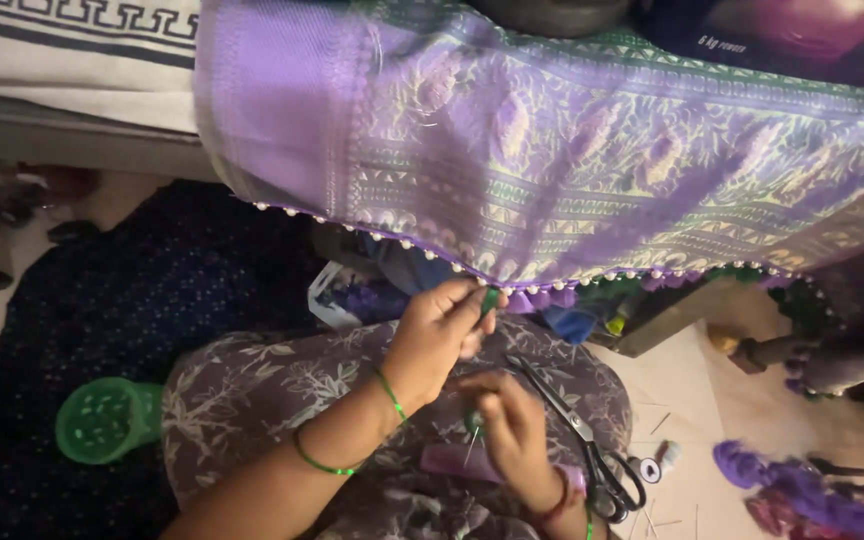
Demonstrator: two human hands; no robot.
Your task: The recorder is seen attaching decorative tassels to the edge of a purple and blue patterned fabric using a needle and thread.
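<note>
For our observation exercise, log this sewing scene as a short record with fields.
Left hand: raised to the cloth's beaded edge, pinching a small green piece
Right hand: lower, over the lap, fingers pinched on something small
Cloth: purple patterned, hanging
Scissors: on the lap, beside the right hand
Green cup: on the floor
Purple thread bundle: on the floor

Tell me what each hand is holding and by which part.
The left hand pinches a small green piece by its lower end, at the purple cloth's beaded edge. The right hand pinches something small and green; what part cannot be told.
</note>
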